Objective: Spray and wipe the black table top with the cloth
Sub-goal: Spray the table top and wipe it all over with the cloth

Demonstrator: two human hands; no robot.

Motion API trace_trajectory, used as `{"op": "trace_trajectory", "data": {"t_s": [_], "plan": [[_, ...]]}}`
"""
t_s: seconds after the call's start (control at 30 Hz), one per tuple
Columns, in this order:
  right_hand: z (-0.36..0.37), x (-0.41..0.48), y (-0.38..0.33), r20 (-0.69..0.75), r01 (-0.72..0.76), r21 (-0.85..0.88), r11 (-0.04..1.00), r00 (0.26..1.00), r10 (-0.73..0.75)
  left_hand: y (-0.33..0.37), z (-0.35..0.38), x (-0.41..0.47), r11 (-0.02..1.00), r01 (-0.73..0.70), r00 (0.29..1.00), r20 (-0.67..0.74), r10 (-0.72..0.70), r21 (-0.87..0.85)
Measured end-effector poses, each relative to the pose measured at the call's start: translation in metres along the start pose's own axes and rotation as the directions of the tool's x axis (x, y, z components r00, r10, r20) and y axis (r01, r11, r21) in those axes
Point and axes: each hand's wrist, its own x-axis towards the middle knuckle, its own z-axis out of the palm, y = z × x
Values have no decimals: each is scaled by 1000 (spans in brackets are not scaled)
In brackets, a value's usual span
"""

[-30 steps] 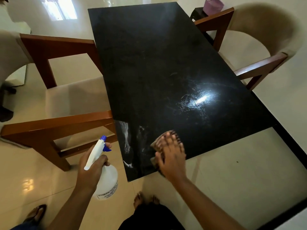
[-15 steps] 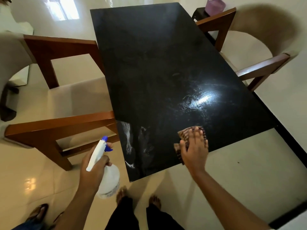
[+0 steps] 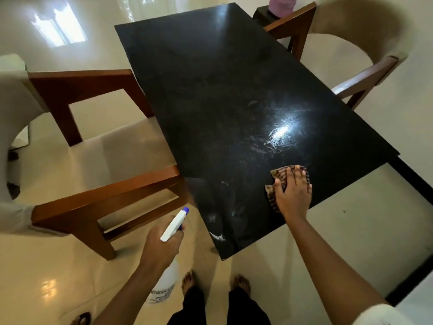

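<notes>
At lower right of the frame, the right hand point(image 3: 294, 194) presses flat, fingers straight, on the striped cloth point(image 3: 277, 178) near the black tabletop point(image 3: 222, 95) edge. At lower centre, the left hand point(image 3: 161, 245) grips the spray bottle point(image 3: 174, 225) off the tabletop.

There is one black table top point(image 3: 222, 90). Two wooden armchairs stand at it: the left armchair point(image 3: 105, 191) along its left edge and the right armchair point(image 3: 365, 76) along its right edge. One cloth point(image 3: 280, 175) lies near the near right corner. One spray bottle point(image 3: 174, 225) is off the near left corner. Two hands show, the left hand point(image 3: 161, 247) and the right hand point(image 3: 294, 193), and two bare feet point(image 3: 188, 281). One purple pot point(image 3: 281, 3) sits beyond the far right corner.
</notes>
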Motion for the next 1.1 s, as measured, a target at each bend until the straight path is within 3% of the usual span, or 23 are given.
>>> {"op": "trace_trajectory", "data": {"t_s": [0.07,0.13,0.23,0.33,0.43,0.53,0.7,0.83,0.97,1.1], "plan": [[2,-3,-21,-26,-45,14,999,999,45,0,-6,3,999,-53,998,36,52,14],[8,-12,-56,-37,10,25,1000,999,-9,1,-18,7,996,-88,995,41,89,-5],[27,-45,-131,11,217,55,975,976,-218,4,-43,16,995,-80,997,-7,80,-54],[46,-79,-203,64,432,99,897,896,-439,6,-69,30,992,-99,993,-67,93,-80],[53,-86,-231,127,524,71,849,839,-529,5,-93,47,990,-128,989,-82,123,-59],[48,-93,-208,145,521,87,849,837,-528,5,-112,63,989,-139,987,-88,135,-51],[46,-127,-158,150,387,49,921,909,-390,-5,-128,75,984,-165,985,-70,160,-70],[61,-110,-208,106,346,71,935,930,-352,-19,-132,82,987,-152,988,-41,150,-60],[72,-66,-263,152,336,96,937,926,-347,-27,-130,90,985,-166,986,-19,166,-42],[71,-64,-254,165,379,42,925,910,-380,-25,-125,95,980,-193,981,10,194,-51]]}}
